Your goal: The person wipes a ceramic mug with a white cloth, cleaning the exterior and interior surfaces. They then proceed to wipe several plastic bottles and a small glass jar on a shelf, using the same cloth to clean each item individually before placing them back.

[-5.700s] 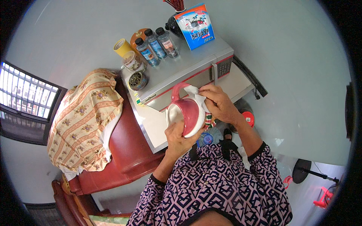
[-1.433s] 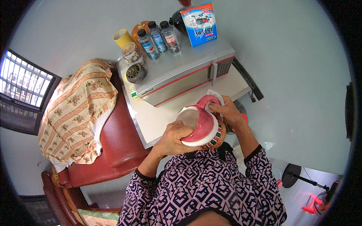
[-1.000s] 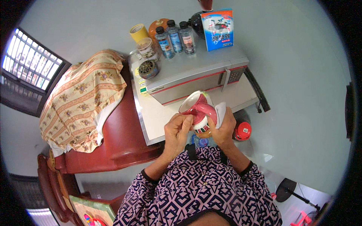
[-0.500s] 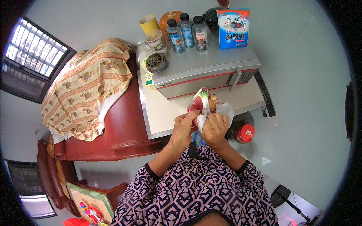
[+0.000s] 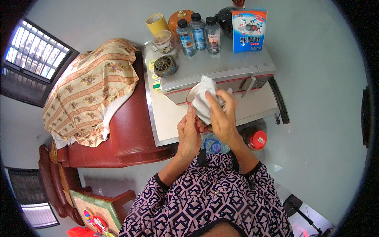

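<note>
A home: red leather armchair (image 5: pixel 130 130) (cloth-draped), barred window (image 5: pixel 37 59), microwave (image 5: pixel 217 77).

I see pale glossy floor (image 5: pixel 323 130), daylight through barred window (image 5: pixel 33 65) at left. Red leather sofa (image 5: pixel 126 130) under striped floral cloth (image 5: pixel 90 91). White tabletop (image 5: pixel 167 118) carries silver microwave (image 5: pixel 221 73); bottles (image 5: pixel 197 33) on top.

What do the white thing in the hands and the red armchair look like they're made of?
White cloth: soft fabric or paper towel, matte; it crumples and folds under the right hand. Which one is unclear. Armchair: glossy red leather or vinyl, judging by the sheen, on a dark wooden-looking frame.
</note>
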Motion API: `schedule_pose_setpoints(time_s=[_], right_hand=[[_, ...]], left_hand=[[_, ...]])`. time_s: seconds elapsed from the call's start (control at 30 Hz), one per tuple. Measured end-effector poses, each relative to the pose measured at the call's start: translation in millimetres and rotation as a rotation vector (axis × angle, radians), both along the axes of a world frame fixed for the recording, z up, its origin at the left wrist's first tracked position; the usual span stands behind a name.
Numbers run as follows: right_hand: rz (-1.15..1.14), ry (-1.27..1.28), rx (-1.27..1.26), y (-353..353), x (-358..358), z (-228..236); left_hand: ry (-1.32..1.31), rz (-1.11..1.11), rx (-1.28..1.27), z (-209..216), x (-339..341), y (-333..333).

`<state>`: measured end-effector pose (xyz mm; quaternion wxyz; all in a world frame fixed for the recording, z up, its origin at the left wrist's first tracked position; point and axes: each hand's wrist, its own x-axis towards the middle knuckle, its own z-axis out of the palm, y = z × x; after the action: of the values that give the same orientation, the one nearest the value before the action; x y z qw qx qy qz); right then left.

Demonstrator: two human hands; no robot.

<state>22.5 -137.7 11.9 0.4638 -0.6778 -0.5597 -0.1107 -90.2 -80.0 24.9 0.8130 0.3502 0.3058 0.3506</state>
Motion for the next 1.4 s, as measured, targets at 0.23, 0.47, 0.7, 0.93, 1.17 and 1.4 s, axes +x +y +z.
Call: schedule_pose_setpoints(time_s=[0.23, 0.47, 0.7, 0.93, 1.17, 1.4], right_hand=[[0.017, -0.225, 0.061, -37, -20, -30], [-0.144, 0.657, 0.132, -50, 5, 4], [-0.083, 0.537, 0.103, 3, 24, -2], [-0.058, 0.538, -0.031, -12, -2, -1], [0.05, 0.029, 0.064, -31, -21, -14], [0.085, 0.231, 0.146, -39, -16, 11]], left_hand=[[0.086, 0.145, -0.205, -4, -4, 6], [0.04, -0.017, -0.224, -18, -13, 1], [0.135, -0.064, -0.131, -18, -8, -9], [0.134, 0.044, -0.032, -18, -13, -7], [0.102, 0.061, -0.022, -23, -17, -1], [0.1, 0.07, 0.035, -6, -17, -11]])
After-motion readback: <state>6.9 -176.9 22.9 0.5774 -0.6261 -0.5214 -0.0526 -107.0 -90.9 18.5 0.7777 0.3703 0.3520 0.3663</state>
